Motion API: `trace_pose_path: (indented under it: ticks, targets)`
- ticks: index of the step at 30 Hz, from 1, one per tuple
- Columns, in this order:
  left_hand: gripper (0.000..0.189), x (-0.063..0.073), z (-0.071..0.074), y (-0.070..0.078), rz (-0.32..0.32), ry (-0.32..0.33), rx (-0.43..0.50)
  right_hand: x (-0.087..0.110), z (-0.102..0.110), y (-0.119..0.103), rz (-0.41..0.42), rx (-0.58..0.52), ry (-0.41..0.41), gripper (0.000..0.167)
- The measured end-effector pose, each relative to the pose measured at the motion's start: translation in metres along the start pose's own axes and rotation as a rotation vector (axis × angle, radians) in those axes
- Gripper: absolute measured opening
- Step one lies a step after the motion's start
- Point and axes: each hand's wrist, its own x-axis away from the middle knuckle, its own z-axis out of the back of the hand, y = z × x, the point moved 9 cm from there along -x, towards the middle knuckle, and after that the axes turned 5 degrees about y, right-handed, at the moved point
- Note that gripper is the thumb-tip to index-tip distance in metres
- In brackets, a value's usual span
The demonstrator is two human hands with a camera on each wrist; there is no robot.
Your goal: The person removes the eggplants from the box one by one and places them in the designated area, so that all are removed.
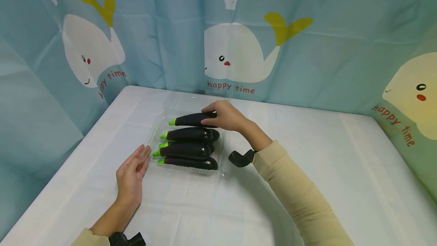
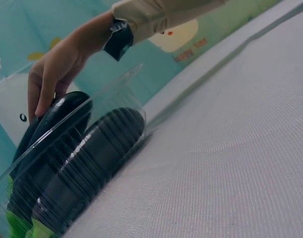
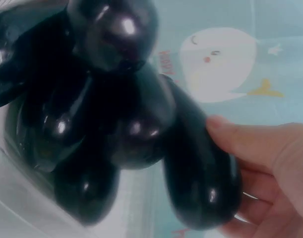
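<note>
Several dark eggplants (image 1: 187, 150) with bright green stem ends lie heaped in a clear plastic container (image 1: 221, 158). My right hand (image 1: 227, 117) grips the rounded end of the farthest eggplant (image 1: 191, 119), whose green tip points left. In the right wrist view, thumb and fingers are on either side of that eggplant (image 3: 201, 168), beside the pile. At the container's left side, my left hand (image 1: 131, 174) has its fingers extended, fingertips right at the rim. Through the ribbed clear wall, the left wrist view shows the nearest eggplant (image 2: 96, 158).
The container's clear lid (image 1: 194, 101) lies folded back toward the curtain (image 1: 164, 41), which is blue with printed whales. A white cloth (image 1: 191, 208) covers the table. Black wrist devices (image 1: 242, 158) sit on both arms.
</note>
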Motion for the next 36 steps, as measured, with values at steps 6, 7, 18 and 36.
trace_pose_path:
  ticks: [6, 7, 18, 36]
  targets:
    - [0.041, 0.0, 0.0, 0.0, -0.013, 0.003, 0.001, 0.012, 0.017, 0.009, -0.062, -0.082, 0.149, 0.039]
    - [0.041, 0.0, 0.0, 0.0, -0.015, 0.0, -0.001, 0.013, 0.019, 0.011, -0.071, -0.085, 0.172, 0.04]
    - [0.04, 0.0, 0.0, 0.0, -0.028, -0.005, -0.022, 0.031, 0.033, 0.022, -0.139, -0.116, 0.271, 0.04]
    - [0.039, 0.003, -0.002, 0.001, -0.01, 0.002, -0.048, 0.076, 0.034, 0.057, -0.38, -0.425, 0.554, 0.038]
